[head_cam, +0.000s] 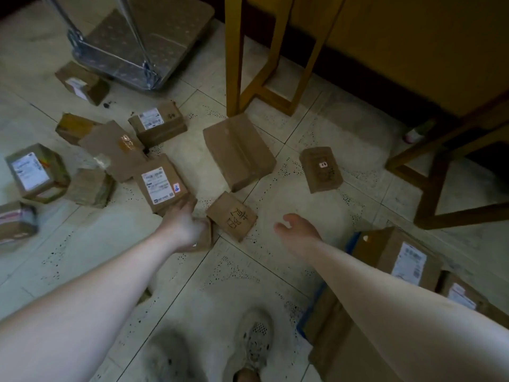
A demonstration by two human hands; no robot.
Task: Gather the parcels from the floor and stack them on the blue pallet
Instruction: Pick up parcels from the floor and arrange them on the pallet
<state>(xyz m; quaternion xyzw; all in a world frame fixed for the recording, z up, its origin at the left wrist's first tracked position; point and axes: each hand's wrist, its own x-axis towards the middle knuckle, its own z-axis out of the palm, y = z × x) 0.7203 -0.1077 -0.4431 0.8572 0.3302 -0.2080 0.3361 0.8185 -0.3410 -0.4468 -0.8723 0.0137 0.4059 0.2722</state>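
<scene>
Several brown cardboard parcels lie scattered on the tiled floor. My left hand (pixel 183 226) reaches forward, its fingers at the near corner of a parcel with a white label (pixel 161 184); a small plain parcel (pixel 206 237) sits partly hidden under the hand. Motion blur hides any grip. My right hand (pixel 296 230) hovers with fingers loosely spread and holds nothing, just right of a small parcel with handwriting (pixel 231 216). A large plain parcel (pixel 239 150) lies beyond. The blue pallet (pixel 312 304) shows only as blue edges at lower right, with labelled parcels (pixel 399 257) stacked on it.
A metal platform trolley (pixel 137 42) stands at the top left. Wooden stool legs (pixel 234 64) rise at top centre, and a wooden frame (pixel 438 175) stands at right. Another small parcel (pixel 321 169) lies right of centre, and more parcels (pixel 37 172) lie at left. My shoe (pixel 253 343) is at the bottom.
</scene>
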